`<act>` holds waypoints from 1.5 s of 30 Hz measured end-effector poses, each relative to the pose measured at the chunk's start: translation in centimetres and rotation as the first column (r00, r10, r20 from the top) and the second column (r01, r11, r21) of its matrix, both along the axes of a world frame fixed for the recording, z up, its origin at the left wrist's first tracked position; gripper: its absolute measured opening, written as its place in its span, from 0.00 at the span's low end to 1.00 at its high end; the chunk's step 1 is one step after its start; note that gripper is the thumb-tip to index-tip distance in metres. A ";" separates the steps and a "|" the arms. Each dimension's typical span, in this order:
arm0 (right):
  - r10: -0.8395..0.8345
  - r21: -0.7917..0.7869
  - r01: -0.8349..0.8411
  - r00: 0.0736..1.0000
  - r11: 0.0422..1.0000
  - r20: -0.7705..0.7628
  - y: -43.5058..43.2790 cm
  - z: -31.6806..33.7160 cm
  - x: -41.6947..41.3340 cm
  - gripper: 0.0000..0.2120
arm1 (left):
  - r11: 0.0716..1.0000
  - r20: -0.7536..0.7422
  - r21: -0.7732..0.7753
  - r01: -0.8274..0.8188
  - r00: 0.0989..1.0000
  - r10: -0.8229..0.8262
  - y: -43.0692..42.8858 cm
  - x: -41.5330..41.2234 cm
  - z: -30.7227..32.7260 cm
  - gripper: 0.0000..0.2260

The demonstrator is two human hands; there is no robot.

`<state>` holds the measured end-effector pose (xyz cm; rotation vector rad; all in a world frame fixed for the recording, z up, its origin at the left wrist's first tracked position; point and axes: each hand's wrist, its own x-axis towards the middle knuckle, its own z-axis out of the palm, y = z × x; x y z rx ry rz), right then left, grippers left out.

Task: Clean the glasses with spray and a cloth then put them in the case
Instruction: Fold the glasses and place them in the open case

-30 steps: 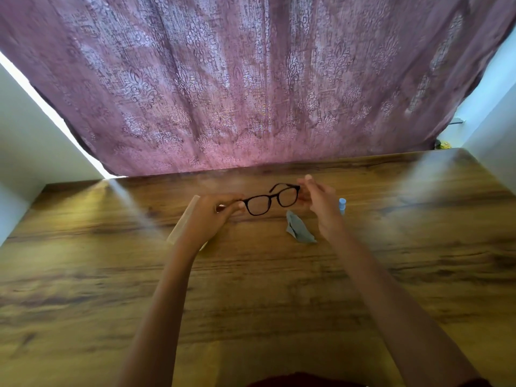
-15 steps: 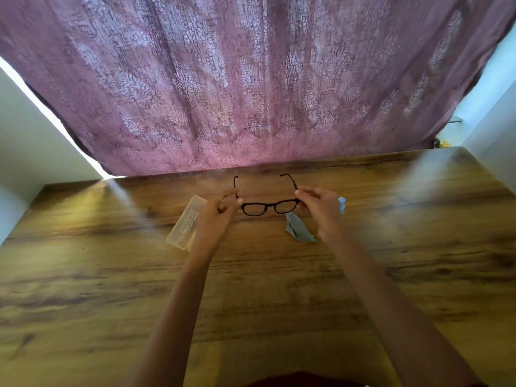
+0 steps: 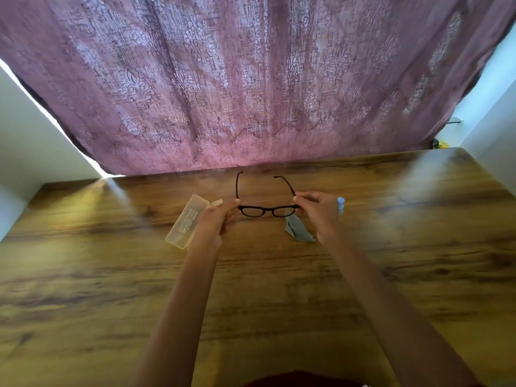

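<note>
**Holding the glasses by both corners over the counter**

The black-framed glasses (image 3: 267,210) sit between the 2 hands at the middle of the view, above the wooden counter (image 3: 111,275). The lenses face the person and both temples are unfolded, pointing away toward 12 o'clock.

The left hand (image 3: 216,219) pinches the frame's corner at 9 o'clock of the lenses, thumb and fingers closed on it. The right hand (image 3: 318,213) pinches the opposite corner at 3 o'clock, its fingers curled round the spot where the temple starts. Both bare forearms reach in from 6 o'clock.

A translucent yellowish case (image 3: 184,223) lies flat on the counter at 9 o'clock of the left hand, its long side slanted and its near end partly hidden behind that wrist. Whether its lid is latched cannot be told.

A crumpled grey cloth (image 3: 297,234) lies on the wood at 6 o'clock of the right lens, just beside the right wrist. At 3 o'clock of the right hand only the pale blue top of the spray bottle (image 3: 340,203) shows; the rest is hidden behind the hand.

A mauve patterned curtain (image 3: 251,79) hangs behind the counter's far edge at 12 o'clock.
</note>
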<state>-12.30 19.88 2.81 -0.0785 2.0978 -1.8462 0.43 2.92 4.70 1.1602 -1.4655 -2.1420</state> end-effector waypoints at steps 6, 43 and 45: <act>0.054 0.074 -0.052 0.998 0.996 -0.027 0.2 0.2 0.1 0.04 | 0.999 0.042 -0.042 -0.020 0.999 0.022 0.0 -0.1 0.0 0.17; 0.150 -0.020 -0.149 0.986 0.989 0.072 0.3 -0.2 0.1 0.08 | 0.969 0.189 -0.127 0.210 0.965 -0.185 -1.5 1.1 -0.2 0.08; 0.150 -0.017 -0.150 0.986 0.989 0.068 0.4 -0.4 -0.1 0.08 | 0.967 0.186 -0.111 0.229 0.961 -0.207 -1.5 1.2 -0.3 0.07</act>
